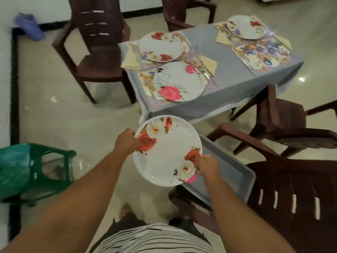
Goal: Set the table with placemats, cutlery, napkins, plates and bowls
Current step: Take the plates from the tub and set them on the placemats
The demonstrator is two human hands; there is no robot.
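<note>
From the head view, the person stands a little way back from the tabletop (228,73) and holds a white plate with red roses (166,151) out in front, clear of the table and over the floor, beside a grey tray (235,172) resting on a brown chair (291,189).

The left hand (126,141) grips the plate's left rim, its fingers curled under the edge with the thumb side on top. The right hand (207,165) pinches the rim at the lower right, the fingers (197,158) closed over the printed rose there. A sliver of pink shows just under that edge; I cannot tell what it is.

I would judge the plate stiff, fairly light and smooth, so liable to slip, and likely to chip or break if dropped. Opposite rims, as now, look the safest hold.

On the tabletop three plates already sit on floral placemats. The fourth placemat (260,55), at the near right, has no plate yet, and looks to be where this one belongs.
</note>
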